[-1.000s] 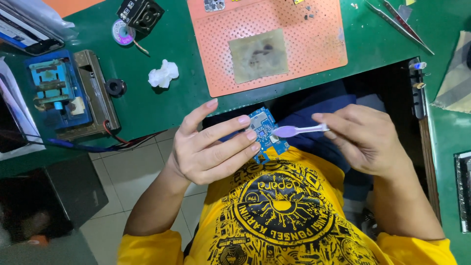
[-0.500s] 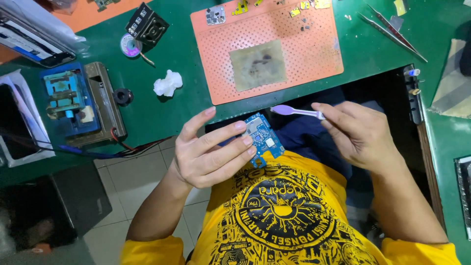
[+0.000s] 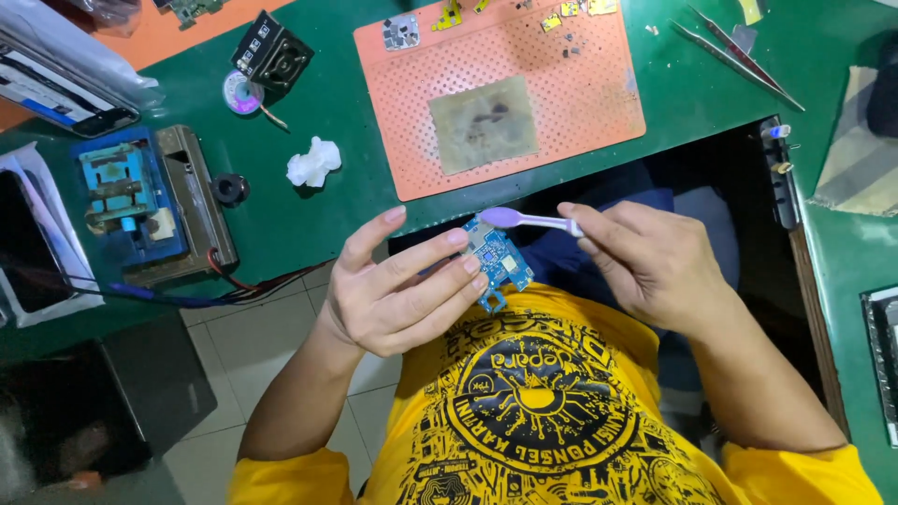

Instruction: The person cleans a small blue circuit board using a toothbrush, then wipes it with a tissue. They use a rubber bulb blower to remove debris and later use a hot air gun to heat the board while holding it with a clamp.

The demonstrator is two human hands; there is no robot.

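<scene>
Operator: short-sleeved yellow shirt, dark blue trousers, bare forearms.

The shirt (image 3: 552, 421) carries a black round print on the chest, built of a sun-like centre, ringed lettering and circuit-style lines that spread toward both sleeves. The sleeves end above the elbow. The left hand (image 3: 393, 290) and right hand (image 3: 655, 262) are ungloved, with no rings, watch or wristband visible. The trousers (image 3: 608, 271) are plain.

The circuit board (image 3: 498, 262) is blue with small metal parts and a slight gloss. The toothbrush (image 3: 529, 220) is smooth pale purple plastic. The orange mat (image 3: 599, 93) looks matt, rubbery and dotted. The table (image 3: 337, 224) has a matt green covering. The tweezers (image 3: 734, 56) are bare metal.
</scene>
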